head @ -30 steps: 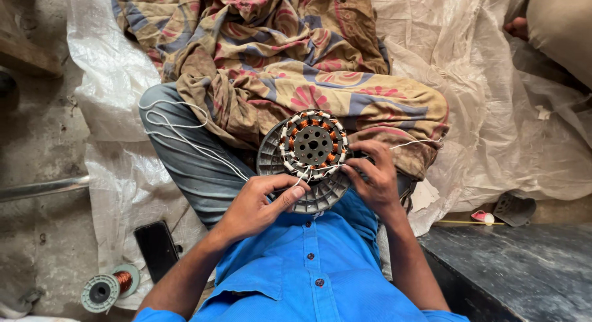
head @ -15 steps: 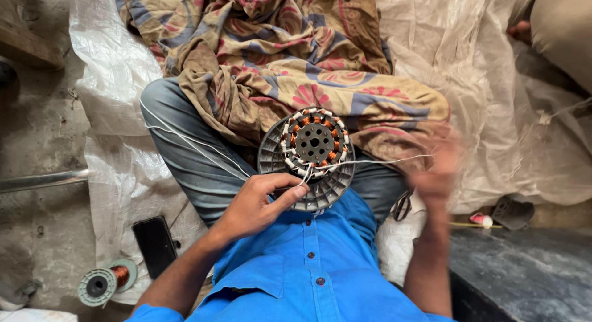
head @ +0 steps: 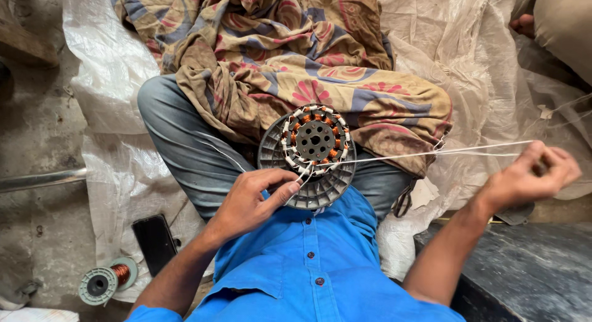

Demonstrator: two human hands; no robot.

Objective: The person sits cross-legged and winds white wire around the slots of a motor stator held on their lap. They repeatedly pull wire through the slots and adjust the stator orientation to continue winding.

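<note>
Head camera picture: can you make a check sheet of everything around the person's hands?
Surface: crinkled white plastic sheet spread over a grey concrete floor.
Job's things: round grey motor stator with copper coils resting on the lap; thin white thread stretched taut from it to the right.
Clutter: black phone; grey spool of copper wire; patterned brown cloth over the knees.
Hands: left hand presses the stator's rim; right hand pinches the thread, pulled far out.
Cables: loose white threads across the grey trouser leg.
Surroundings: dark slab at right; another person's foot at top right.
</note>
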